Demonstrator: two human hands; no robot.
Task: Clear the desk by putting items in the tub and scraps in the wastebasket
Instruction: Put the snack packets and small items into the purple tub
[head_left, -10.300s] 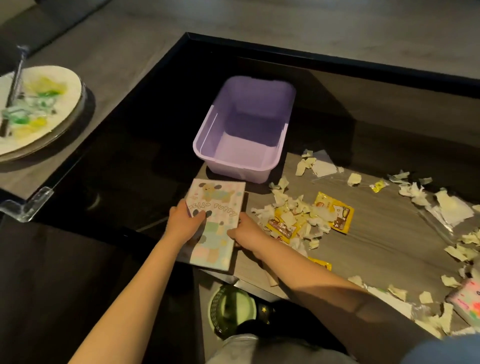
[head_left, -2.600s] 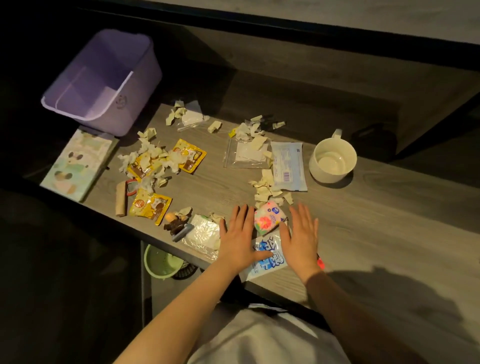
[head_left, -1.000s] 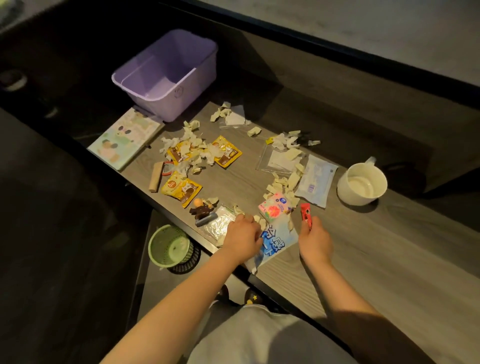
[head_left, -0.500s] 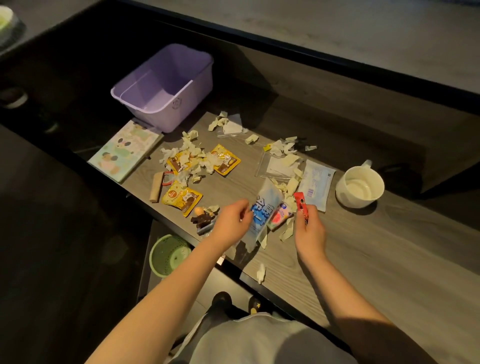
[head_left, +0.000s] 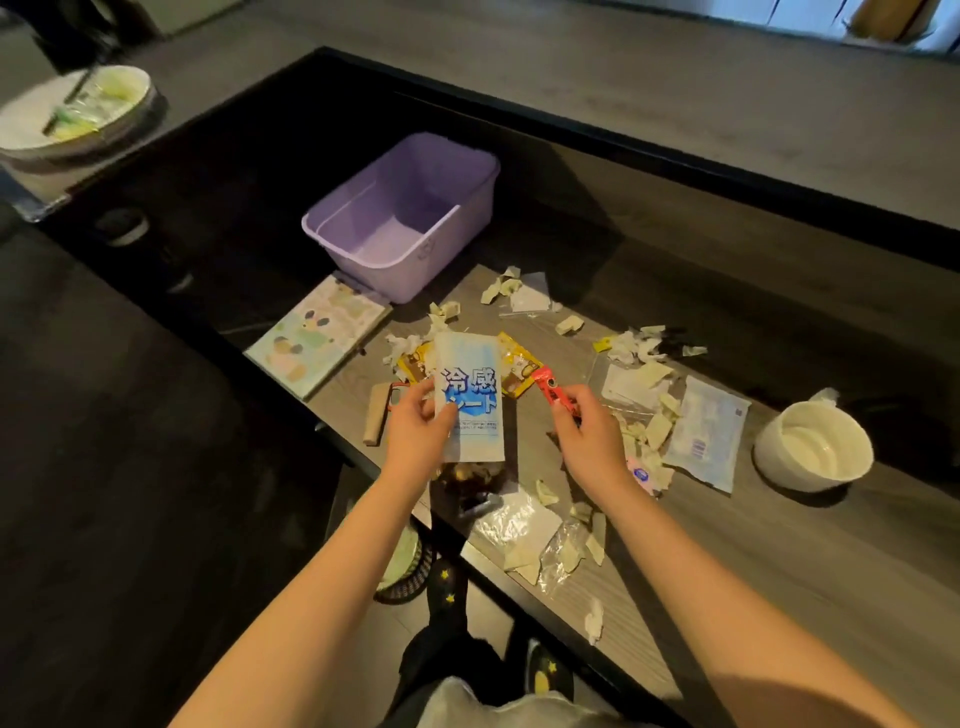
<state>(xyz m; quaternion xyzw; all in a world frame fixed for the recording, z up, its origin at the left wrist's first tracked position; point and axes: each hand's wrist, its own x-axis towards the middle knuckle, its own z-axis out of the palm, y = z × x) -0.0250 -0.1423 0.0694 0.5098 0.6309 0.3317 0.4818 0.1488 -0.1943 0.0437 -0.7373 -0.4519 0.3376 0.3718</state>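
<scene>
While the left hand (head_left: 415, 436) grips a blue-and-white cooling-sheet packet (head_left: 470, 400) by its lower left edge, thumb on the printed face, the right hand (head_left: 589, 441) pinches a small red item (head_left: 553, 392) between thumb and fingers just to the right of it. Beyond the left hand stands the purple tub (head_left: 410, 213), with a pastel notebook (head_left: 319, 340) lying left of that hand. Torn paper scraps (head_left: 644, 436) litter the desk (head_left: 779, 545) around both hands. A white mug (head_left: 813, 447) sits well right of the right hand. Under the left forearm, the wastebasket (head_left: 402, 564) shows partly.
</scene>
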